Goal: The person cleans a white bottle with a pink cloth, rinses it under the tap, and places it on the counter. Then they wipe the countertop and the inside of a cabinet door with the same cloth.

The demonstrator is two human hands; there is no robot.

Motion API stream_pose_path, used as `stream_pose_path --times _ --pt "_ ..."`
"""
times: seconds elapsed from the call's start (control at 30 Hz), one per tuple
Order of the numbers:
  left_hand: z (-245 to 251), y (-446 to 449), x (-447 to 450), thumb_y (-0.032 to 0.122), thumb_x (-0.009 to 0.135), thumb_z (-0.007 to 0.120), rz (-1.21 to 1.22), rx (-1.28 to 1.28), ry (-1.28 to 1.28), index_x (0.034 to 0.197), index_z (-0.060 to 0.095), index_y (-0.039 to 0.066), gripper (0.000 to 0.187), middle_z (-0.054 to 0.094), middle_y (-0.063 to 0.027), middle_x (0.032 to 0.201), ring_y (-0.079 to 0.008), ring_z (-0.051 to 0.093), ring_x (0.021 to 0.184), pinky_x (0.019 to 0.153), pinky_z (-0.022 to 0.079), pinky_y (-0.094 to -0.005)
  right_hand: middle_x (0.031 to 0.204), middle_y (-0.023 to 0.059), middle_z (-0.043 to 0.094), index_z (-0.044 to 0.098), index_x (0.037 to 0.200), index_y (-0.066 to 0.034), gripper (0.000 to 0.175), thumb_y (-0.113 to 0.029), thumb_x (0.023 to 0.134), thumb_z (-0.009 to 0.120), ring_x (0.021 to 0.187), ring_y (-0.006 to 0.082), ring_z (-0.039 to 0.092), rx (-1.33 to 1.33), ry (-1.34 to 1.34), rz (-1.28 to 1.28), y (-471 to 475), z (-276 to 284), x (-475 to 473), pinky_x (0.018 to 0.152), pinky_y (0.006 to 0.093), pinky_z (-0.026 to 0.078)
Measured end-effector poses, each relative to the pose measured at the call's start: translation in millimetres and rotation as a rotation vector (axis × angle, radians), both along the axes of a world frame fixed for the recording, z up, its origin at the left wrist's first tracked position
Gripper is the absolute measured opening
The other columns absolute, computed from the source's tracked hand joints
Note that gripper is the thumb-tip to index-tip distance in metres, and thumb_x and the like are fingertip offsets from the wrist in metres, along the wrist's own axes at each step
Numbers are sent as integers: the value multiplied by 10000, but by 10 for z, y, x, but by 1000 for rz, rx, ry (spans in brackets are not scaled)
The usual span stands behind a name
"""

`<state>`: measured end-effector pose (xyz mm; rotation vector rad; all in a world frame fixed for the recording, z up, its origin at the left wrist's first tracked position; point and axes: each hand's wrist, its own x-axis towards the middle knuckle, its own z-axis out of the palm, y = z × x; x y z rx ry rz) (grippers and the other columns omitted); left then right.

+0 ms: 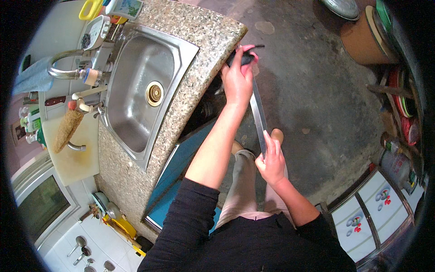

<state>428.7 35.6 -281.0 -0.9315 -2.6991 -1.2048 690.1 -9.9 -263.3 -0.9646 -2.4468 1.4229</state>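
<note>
Beside the corner of the granite counter, my left hand [238, 83] grips a pink-and-black object [250, 60] whose kind I cannot tell; fingers hide part of it. From there a long, flat, shiny metal strip [259, 112] slants down towards my body. My right hand [272, 163] is closed round the strip's lower end, in front of my legs. Whether the strip is joined to the pink-and-black object cannot be made out.
The granite counter [190, 78] with a steel sink [136, 74] is on the left, a blue cabinet door [198, 136] below it. A cutting board [76, 149] leans behind. At right stand a large brown container [357, 44] and a white-panelled cabinet [353, 221].
</note>
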Motion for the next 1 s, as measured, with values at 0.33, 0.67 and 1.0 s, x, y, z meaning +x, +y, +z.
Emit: stream_pose_path --times 0.33,0.67,1.0 --pt "12 -207 192 22 826 630 -110 83 -123 1309 654 165 505 725 -102 1067 -426 584 1118 987 459 -455 1190 188 543 400 1546 -104 828 6 758 627 1066 397 613 -72 -13 7 -58 15 -1 924 453 519" --pt "254 -582 919 -65 798 620 -186 -1 -139 1417 576 98 641 701 -88 1259 -375 570 1118 1054 405 -444 1128 156 538 372 1579 -136 873 -25 768 677 981 371 629 5 -35 61 -14 21 97 857 437 543" --pt "9 198 -152 114 923 678 -8 171 -185 1305 639 46 389 712 -190 1145 -396 666 1100 963 511 -420 1013 105 533 366 1580 -127 872 -16 785 708 849 266 613 -158 -7 67 148 36 168 764 374 544"
